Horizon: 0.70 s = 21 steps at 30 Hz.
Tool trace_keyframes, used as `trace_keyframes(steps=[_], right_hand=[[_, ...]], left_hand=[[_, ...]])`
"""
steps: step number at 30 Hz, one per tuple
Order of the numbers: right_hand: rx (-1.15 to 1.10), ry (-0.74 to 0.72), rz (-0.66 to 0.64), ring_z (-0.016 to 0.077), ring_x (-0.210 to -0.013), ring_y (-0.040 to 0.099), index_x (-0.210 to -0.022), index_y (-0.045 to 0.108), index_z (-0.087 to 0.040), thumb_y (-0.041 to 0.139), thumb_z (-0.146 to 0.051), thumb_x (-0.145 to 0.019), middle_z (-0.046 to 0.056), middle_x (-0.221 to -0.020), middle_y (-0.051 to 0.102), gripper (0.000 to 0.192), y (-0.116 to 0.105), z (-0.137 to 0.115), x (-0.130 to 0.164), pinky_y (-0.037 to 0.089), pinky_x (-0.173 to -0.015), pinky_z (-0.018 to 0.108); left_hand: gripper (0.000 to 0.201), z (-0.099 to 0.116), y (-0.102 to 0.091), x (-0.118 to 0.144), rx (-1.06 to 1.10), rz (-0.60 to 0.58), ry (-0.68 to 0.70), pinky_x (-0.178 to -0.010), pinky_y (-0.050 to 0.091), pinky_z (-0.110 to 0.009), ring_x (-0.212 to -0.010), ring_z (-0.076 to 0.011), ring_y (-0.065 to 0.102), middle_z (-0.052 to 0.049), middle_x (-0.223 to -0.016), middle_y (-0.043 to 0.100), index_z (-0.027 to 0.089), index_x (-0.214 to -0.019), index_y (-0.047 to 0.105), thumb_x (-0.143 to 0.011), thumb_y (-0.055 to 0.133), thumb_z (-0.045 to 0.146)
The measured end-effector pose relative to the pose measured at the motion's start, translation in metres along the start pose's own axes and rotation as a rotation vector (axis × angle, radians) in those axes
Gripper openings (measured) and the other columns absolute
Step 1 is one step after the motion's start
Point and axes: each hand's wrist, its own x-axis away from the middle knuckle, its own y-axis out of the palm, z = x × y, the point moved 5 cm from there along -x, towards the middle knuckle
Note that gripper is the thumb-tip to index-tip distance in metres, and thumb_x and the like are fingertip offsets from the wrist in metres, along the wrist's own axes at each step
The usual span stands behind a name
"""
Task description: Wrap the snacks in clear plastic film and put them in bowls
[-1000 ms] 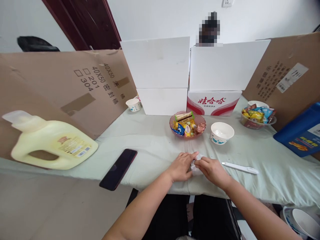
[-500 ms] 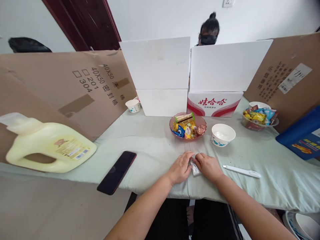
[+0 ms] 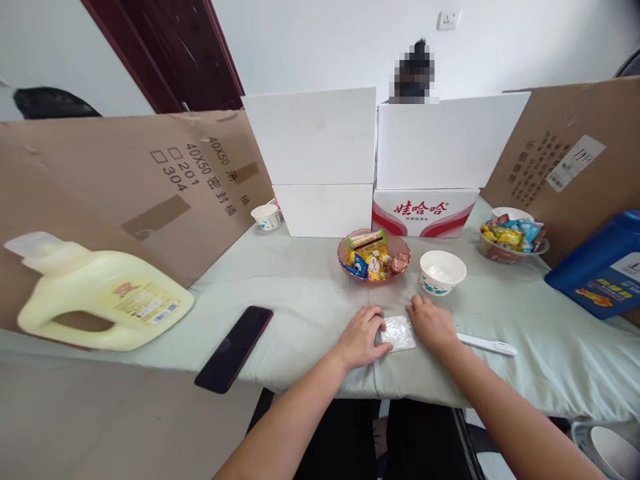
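Head view: a flattened clear wrapper (image 3: 398, 333) is pressed onto the pale green tablecloth (image 3: 300, 293) — the left hand (image 3: 361, 337) and right hand (image 3: 433, 323) are laid open, palms down, at its two sides, touching it. Just beyond, a white bowl (image 3: 443, 272) and a pink candy dish (image 3: 374, 255) are seen.

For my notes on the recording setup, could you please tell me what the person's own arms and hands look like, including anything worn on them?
Both arms are bare from the lower edge of the picture to the fingers: no sleeves show. The left hand and the right hand wear no gloves, and no watch, bracelet or ring can be seen. No markings or cables show on either arm. Fingernails are too small to judge.
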Motion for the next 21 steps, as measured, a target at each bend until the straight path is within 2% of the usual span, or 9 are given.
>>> trace_keyframes(steps=[3, 7, 10, 12, 14, 16, 18, 21], right_hand=[[-0.038, -0.097, 0.037, 0.0259, -0.091, 0.06, -0.095, 0.061, -0.016, 0.046, -0.017, -0.092, 0.014, -0.094, 0.064, 0.015, -0.014, 0.0, 0.006, 0.044, -0.077, 0.037], [-0.161, -0.408, 0.017, 0.0204, -0.108, 0.054, -0.106, 0.062, -0.023, 0.051, -0.013, -0.089, 0.007, -0.111, 0.063, 0.022, -0.016, -0.036, 0.035, 0.044, -0.093, 0.035], [-0.204, -0.439, 0.001, 0.0201, -0.107, 0.054, -0.109, 0.062, -0.021, 0.052, -0.012, -0.089, 0.008, -0.113, 0.063, 0.024, -0.009, -0.05, 0.052, 0.045, -0.092, 0.035], [-0.198, -0.418, -0.019, 0.0196, -0.096, 0.057, -0.102, 0.064, -0.02, 0.054, -0.01, -0.087, 0.006, -0.103, 0.065, 0.021, -0.008, -0.049, 0.056, 0.048, -0.085, 0.033], [-0.175, -0.41, -0.04, 0.0172, -0.084, 0.058, -0.091, 0.065, -0.022, 0.056, -0.008, -0.083, 0.002, -0.089, 0.065, 0.019, -0.015, -0.039, 0.051, 0.049, -0.076, 0.028], [-0.15, -0.365, -0.034, 0.0155, -0.084, 0.059, -0.09, 0.066, -0.023, 0.053, -0.006, -0.084, 0.001, -0.088, 0.065, 0.023, -0.031, -0.021, 0.036, 0.048, -0.075, 0.024], [-0.112, -0.253, 0.013, 0.0167, -0.097, 0.058, -0.101, 0.065, -0.021, 0.043, -0.006, -0.089, 0.006, -0.1, 0.065, 0.029, -0.052, 0.006, 0.01, 0.045, -0.084, 0.026], [-0.028, -0.04, 0.076, 0.0242, -0.112, 0.053, -0.116, 0.061, -0.014, 0.032, -0.013, -0.095, 0.016, -0.115, 0.061, 0.036, -0.076, 0.048, -0.037, 0.041, -0.094, 0.037]], left_hand=[[0.032, 0.0, 0.0, 0.0, 0.002, 0.004, 0.0, -0.1, 0.044, -0.046, -0.115, -0.0281, 0.051, -0.01, -0.119, 0.054, 0.02, -0.096, 0.057, -0.072, 0.075, 0.029], [0.038, 0.0, 0.0, 0.001, 0.022, 0.013, 0.022, -0.101, 0.044, -0.047, -0.115, -0.0283, 0.05, -0.01, -0.12, 0.054, 0.019, -0.105, 0.057, -0.071, 0.073, 0.025], [0.039, -0.004, -0.004, 0.004, 0.075, 0.065, 0.022, -0.102, 0.044, -0.045, -0.115, -0.0261, 0.051, -0.01, -0.119, 0.055, 0.018, -0.109, 0.056, -0.07, 0.061, 0.011], [0.043, -0.009, -0.008, 0.005, 0.123, 0.119, -0.016, -0.101, 0.046, -0.044, -0.113, -0.0237, 0.053, -0.01, -0.117, 0.056, 0.018, -0.11, 0.056, -0.069, 0.051, 0.005], [0.04, -0.014, -0.01, 0.005, 0.161, 0.154, -0.057, -0.097, 0.048, -0.043, -0.109, -0.0227, 0.055, -0.009, -0.112, 0.058, 0.019, -0.107, 0.056, -0.071, 0.047, 0.004], [0.031, -0.015, -0.011, 0.004, 0.174, 0.152, -0.063, -0.093, 0.049, -0.042, -0.106, -0.0231, 0.056, -0.009, -0.108, 0.059, 0.02, -0.1, 0.058, -0.074, 0.047, 0.007], [0.024, -0.013, -0.01, 0.002, 0.169, 0.131, -0.05, -0.092, 0.049, -0.042, -0.104, -0.0238, 0.056, -0.008, -0.105, 0.06, 0.02, -0.092, 0.06, -0.075, 0.048, 0.009], [0.02, -0.011, -0.01, 0.0, 0.158, 0.114, -0.051, -0.09, 0.05, -0.042, -0.102, -0.0243, 0.057, -0.008, -0.102, 0.061, 0.021, -0.086, 0.062, -0.076, 0.048, 0.011]])
